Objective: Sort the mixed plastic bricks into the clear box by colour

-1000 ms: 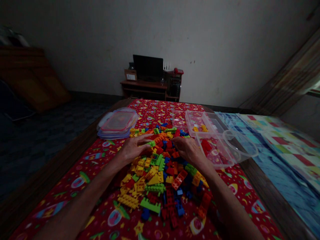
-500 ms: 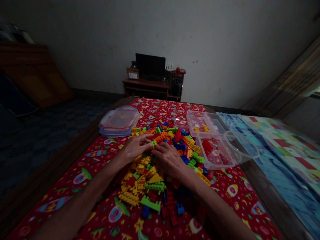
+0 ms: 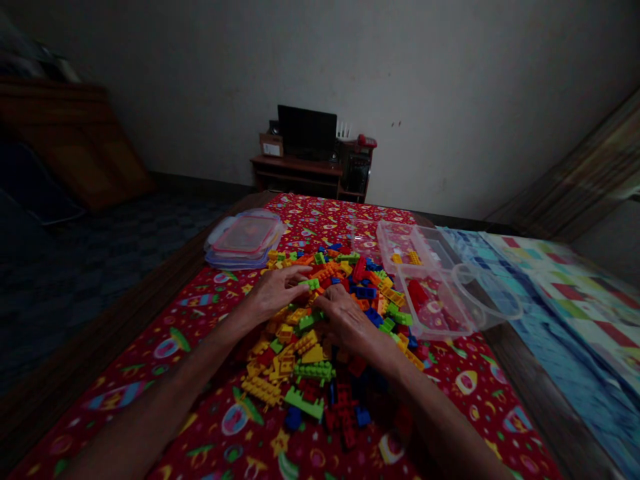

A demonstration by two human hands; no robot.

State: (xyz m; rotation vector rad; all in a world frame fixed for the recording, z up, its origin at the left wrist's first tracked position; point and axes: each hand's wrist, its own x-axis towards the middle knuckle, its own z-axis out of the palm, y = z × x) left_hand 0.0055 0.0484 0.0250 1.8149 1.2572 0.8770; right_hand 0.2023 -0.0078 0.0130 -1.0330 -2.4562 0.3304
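Note:
My left hand (image 3: pixel 275 291) hovers over the back left of a heap of toy building bricks (image 3: pixel 313 353), its thumb and fingers closed on a light green brick (image 3: pixel 311 284). Close by on the right, my right hand (image 3: pixel 345 319) bends down over the heap. Its fingers are curled at a darker green brick (image 3: pixel 309 323) and seem to grip its right end; the fingertips are partly hidden. Yellow bricks lie mostly below my hands, with red, blue, orange and green ones mixed around them.
Clear plastic containers (image 3: pixel 440 331) stand right of the heap, a few red and yellow bricks inside. Stacked container lids (image 3: pixel 245 235) lie at the left table edge. A patterned red cloth (image 3: pixel 200 393) covers the table. A bed (image 3: pixel 575 320) adjoins on the right; a monitor (image 3: pixel 307 132) stands beyond.
My right hand has shifted slightly right and away from the left. A darker green brick now shows at its fingertips. The left hand still holds the light green brick.

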